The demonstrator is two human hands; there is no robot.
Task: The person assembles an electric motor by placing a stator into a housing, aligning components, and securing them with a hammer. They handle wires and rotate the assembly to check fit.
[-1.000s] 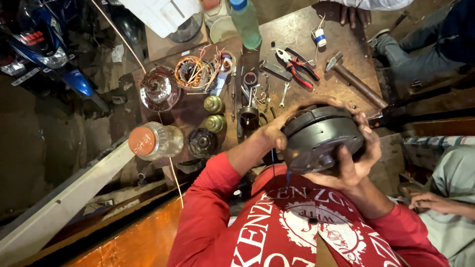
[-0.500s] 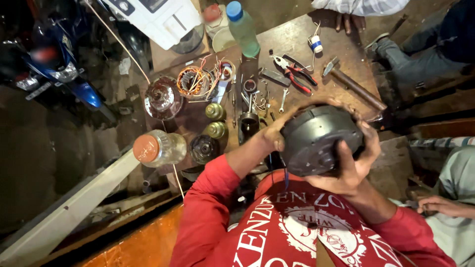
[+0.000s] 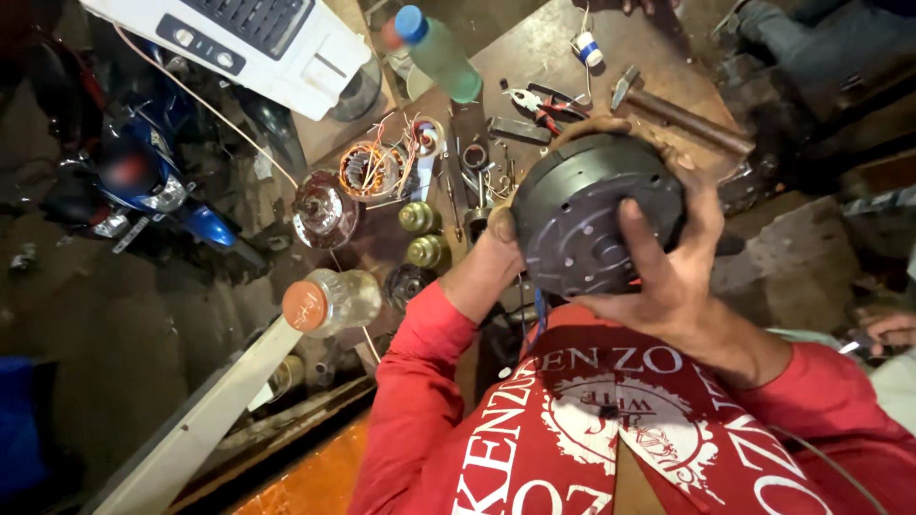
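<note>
- The dark grey, round metal motor housing (image 3: 596,215) is held up off the brown wooden work board (image 3: 658,57), close to the person's chest, its flat ribbed face turned toward the camera, probably so that face can be looked over.
- The right hand (image 3: 682,277) is clasped around the housing's lower right edge, fingers spread over the face and thumb hooked behind, taking most of the weight.
- The left hand (image 3: 506,229) grips the housing's left rim; only the thumb side shows, the fingers curled out of sight behind the casing, apparently steadying it against turning.
- On the board beyond the housing lie red-handled pliers (image 3: 544,100) and a long rusty metal bar (image 3: 682,119), within easy reach.
- To the left sit a copper-wound stator ring (image 3: 370,172) with loose wires, a reddish domed metal cover (image 3: 324,208) and two small brass-coloured caps (image 3: 424,234), laid out apart like stripped-down parts.
- A clear glass jar with an orange lid (image 3: 329,300) lies on its side near the red left sleeve.
- A green plastic bottle with a blue cap (image 3: 441,55) lies at the board's far edge, beside a white plastic appliance casing (image 3: 239,43).
</note>
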